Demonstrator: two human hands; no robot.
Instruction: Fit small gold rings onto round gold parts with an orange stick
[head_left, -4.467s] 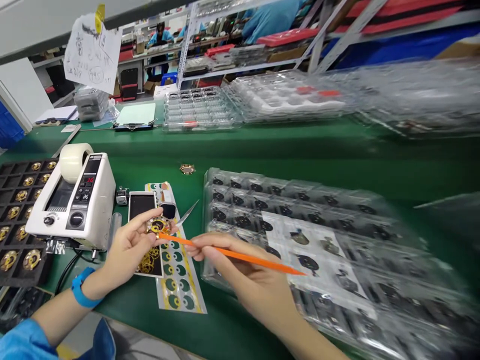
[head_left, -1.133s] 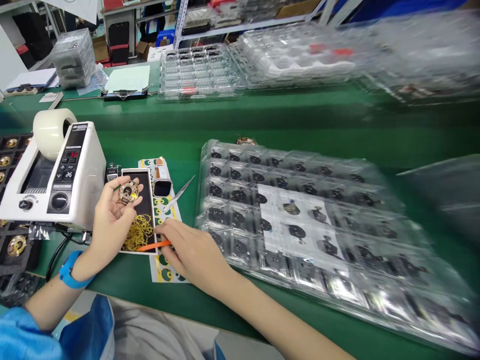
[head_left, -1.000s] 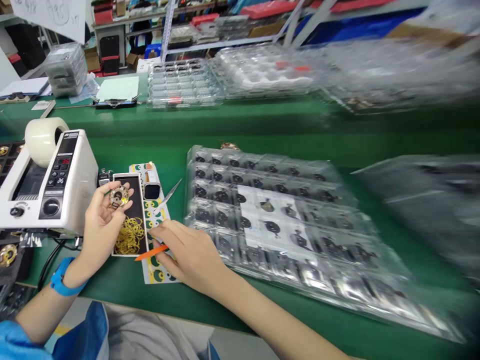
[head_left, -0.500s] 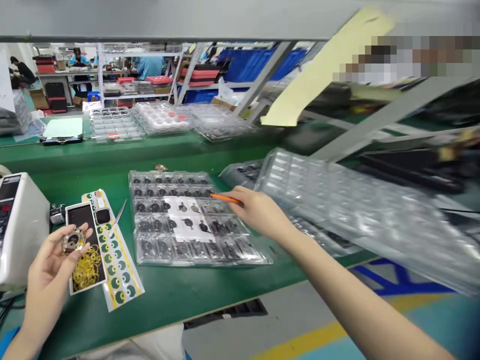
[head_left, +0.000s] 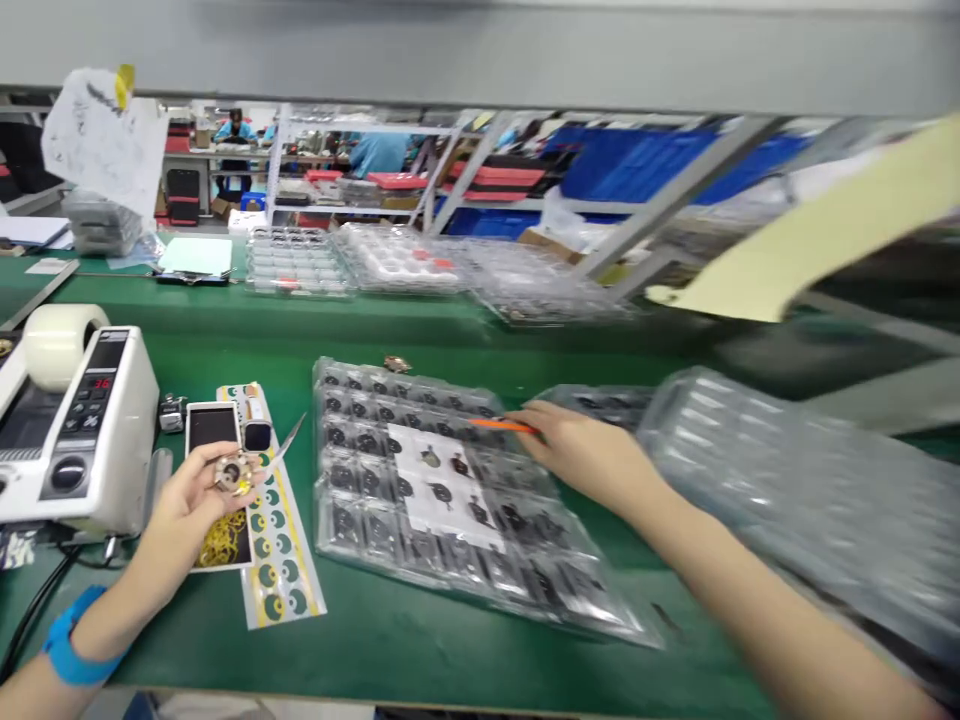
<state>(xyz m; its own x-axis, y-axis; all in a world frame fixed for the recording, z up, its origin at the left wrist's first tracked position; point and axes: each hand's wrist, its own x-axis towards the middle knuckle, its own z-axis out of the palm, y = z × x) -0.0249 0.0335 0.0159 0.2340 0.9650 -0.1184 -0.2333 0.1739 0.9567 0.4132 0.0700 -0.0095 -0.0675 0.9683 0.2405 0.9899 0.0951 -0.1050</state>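
Note:
My left hand point(head_left: 196, 490) pinches a round metal watch case point(head_left: 234, 473) with a dark centre, above a white-rimmed box point(head_left: 212, 407) of yellow rings point(head_left: 225, 540). In my right hand point(head_left: 577, 445) is a thin orange stick-like tool point(head_left: 504, 425), gripped between fingers and thumb. Its tip points left over the back right part of a clear compartment tray point(head_left: 352, 520) of small dark parts; I cannot tell whether it touches one. White paper point(head_left: 442, 480) with a few parts on it shows in the tray's middle.
A white tape dispenser point(head_left: 105, 420) stands at left. A sticker strip point(head_left: 281, 550), tweezers point(head_left: 287, 445) and a small metal part point(head_left: 396, 364) lie on the green bench. Stacked clear trays point(head_left: 787, 480) are at right, partly behind my forearm. A yellow paper strip point(head_left: 810, 230) hangs above.
The view has turned left, so the bench things appear farther right and the tape dispenser shows more fully. Both hands keep their hold; my right hand stays over the tray's back right.

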